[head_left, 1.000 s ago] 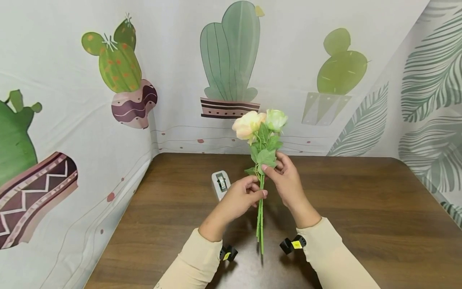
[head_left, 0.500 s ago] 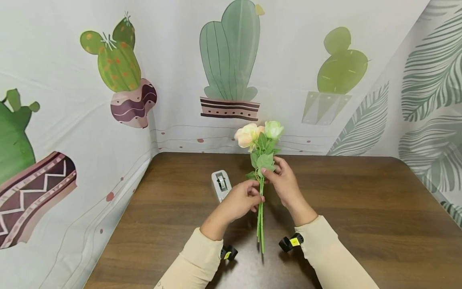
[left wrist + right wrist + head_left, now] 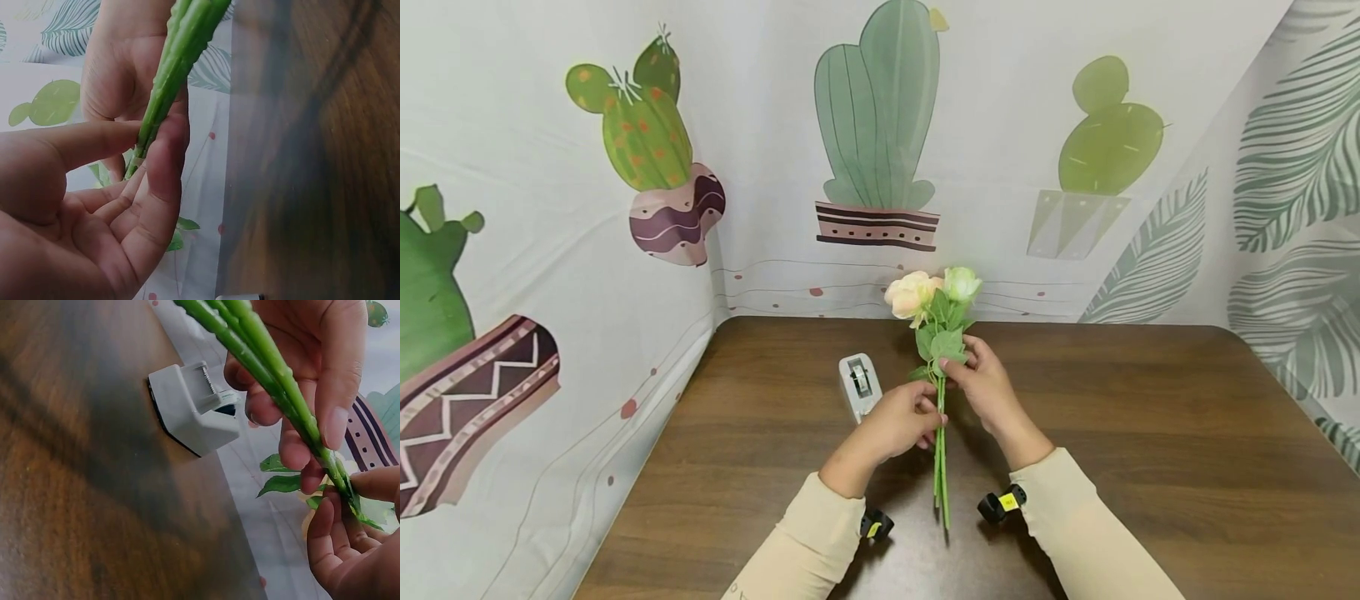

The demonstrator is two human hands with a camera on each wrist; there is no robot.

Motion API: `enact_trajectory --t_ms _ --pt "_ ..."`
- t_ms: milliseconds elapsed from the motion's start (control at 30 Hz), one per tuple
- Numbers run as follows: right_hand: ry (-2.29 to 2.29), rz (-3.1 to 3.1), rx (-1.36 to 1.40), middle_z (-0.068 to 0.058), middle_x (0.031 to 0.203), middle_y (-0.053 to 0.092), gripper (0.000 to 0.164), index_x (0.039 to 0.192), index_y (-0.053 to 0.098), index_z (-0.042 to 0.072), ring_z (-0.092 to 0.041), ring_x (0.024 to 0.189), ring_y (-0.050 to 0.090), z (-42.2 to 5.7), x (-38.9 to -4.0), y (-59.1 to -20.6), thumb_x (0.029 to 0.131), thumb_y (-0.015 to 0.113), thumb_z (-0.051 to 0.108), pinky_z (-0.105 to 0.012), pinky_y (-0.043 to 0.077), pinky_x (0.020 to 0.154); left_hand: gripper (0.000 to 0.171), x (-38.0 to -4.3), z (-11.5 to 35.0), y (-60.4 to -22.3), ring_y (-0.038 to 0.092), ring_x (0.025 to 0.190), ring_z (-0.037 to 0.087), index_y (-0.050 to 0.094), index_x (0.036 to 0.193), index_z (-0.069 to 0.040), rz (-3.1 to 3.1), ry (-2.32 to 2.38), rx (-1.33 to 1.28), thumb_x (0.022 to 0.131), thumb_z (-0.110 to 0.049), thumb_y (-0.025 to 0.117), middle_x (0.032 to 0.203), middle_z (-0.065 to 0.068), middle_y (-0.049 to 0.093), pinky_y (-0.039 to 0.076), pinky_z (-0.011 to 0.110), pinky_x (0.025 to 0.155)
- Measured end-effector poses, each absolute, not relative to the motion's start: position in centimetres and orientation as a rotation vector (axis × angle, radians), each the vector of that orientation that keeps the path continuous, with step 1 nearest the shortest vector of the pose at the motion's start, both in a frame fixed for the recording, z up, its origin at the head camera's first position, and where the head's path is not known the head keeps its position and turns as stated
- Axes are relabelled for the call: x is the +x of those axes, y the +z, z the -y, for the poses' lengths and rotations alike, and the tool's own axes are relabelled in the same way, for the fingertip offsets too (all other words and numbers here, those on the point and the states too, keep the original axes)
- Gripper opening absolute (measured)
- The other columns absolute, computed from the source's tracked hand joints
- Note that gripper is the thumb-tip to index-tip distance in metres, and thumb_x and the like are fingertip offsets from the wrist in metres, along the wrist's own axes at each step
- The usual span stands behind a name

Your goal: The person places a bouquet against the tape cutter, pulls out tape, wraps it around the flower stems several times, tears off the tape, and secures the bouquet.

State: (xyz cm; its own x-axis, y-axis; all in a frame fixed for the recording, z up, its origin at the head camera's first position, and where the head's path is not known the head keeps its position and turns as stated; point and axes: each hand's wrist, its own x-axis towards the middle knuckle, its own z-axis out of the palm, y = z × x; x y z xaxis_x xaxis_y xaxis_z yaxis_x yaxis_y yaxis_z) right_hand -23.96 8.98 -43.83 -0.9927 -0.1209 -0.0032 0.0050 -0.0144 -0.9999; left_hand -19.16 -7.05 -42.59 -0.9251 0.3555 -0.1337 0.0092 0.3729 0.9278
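Note:
A small bunch of long-stemmed flowers stands over the table, with a peach bloom (image 3: 913, 296) and a pale green bloom (image 3: 962, 284) at its top. My left hand (image 3: 901, 423) pinches the green stems (image 3: 177, 69) between thumb and fingers, partway down. Just above it, my right hand (image 3: 988, 385) grips the bunch beneath the leaves (image 3: 946, 346). Between the hands a pale, shiny band (image 3: 139, 161) shows on the stems; its material is hard to tell. Left of the bunch is a white tape dispenser (image 3: 197, 415), its serrated cutter visible in the right wrist view.
The brown wooden table (image 3: 1150, 433) spreads out on both sides of the arms. Behind it and at the left hangs a white cloth (image 3: 760, 283) printed with cacti and leaves. Each sleeve cuff has a black wrist camera (image 3: 1002, 503) by it.
Both hands and the flowers have come down a little, nearer to me, so the blooms sit lower against the cloth. The hold on the stems looks the same; the dispenser has stayed put.

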Motion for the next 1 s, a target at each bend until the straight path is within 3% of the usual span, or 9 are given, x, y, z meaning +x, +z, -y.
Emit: enact_trajectory --t_ms 167,433,700,1000 --pt "-2.114 -2.168 -0.116 -0.029 0.129 0.061 0.058 0.150 0.037 -0.001 -0.008 0.088 0.064 -8.9 -24.1 -44.3 0.097 0.061 0.005 -0.035 0.058 0.085 0.033 -19.3 7.2 -43.0 0.063 0.056 0.013 0.057 0.122 0.007 -2.328 1.534 0.307 0.092 -0.001 0.067 0.088 0.014 0.073 0.059 0.033 0.057" --pt "-2.054 -2.194 -0.096 -0.028 0.132 0.060 0.059 0.150 0.037 -0.001 -0.009 0.090 0.063 -8.8 -24.2 -44.9 0.097 0.062 0.007 -0.040 0.056 0.090 0.029 -19.4 7.3 -43.4 0.065 0.057 0.018 0.057 0.118 0.004 -2.336 1.451 0.289 0.092 -0.001 0.066 0.086 0.011 0.073 0.060 0.037 0.059" --pt "-2.003 -2.220 -0.118 -0.021 0.118 0.065 0.051 0.144 0.044 -0.002 -0.010 0.087 0.062 -8.7 -24.2 -45.6 0.097 0.061 0.007 -0.041 0.057 0.086 0.033 -19.4 7.3 -43.7 0.071 0.063 0.028 0.057 0.120 0.007 -2.301 1.474 0.248 0.090 0.001 0.067 0.086 0.014 0.071 0.061 0.039 0.060" --pt "-1.885 -2.271 -0.173 -0.020 0.113 0.064 0.048 0.143 0.047 -0.002 -0.018 0.093 0.063 -8.6 -24.1 -46.4 0.098 0.059 0.009 -0.040 0.059 0.086 0.031 -19.4 7.4 -44.3 0.068 0.058 0.020 0.057 0.118 0.008 -2.269 1.471 0.204 0.089 0.002 0.067 0.083 0.014 0.071 0.060 0.034 0.057"
